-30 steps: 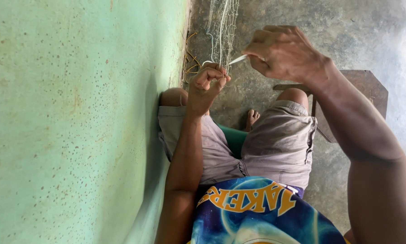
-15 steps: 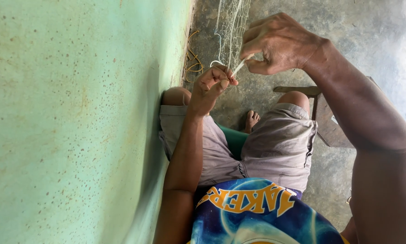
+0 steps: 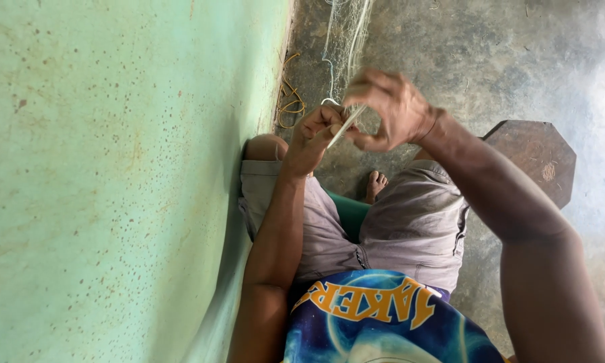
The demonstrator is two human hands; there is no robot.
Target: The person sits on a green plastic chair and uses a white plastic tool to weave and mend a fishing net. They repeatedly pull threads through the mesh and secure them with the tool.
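My left hand (image 3: 316, 134) pinches a fold of fine pale fishing net (image 3: 346, 40) that stretches away across the floor. My right hand (image 3: 390, 111) sits just beside it, fingers curled around a thin whitish netting needle (image 3: 346, 124) whose tip points into the left hand's pinch. Both hands are held above my knees, touching or nearly touching. I am seated, in grey shorts and a blue printed shirt.
A green speckled wall (image 3: 114, 168) runs close along my left side. A yellow cord (image 3: 290, 97) lies coiled at the wall's foot. A dark wooden stool (image 3: 534, 158) stands on the concrete floor (image 3: 504, 60) at my right. My bare foot (image 3: 376, 185) shows between my knees.
My right hand has come down and left from the upper right, closing onto my left hand with the needle. The left hand has held its place on the net.
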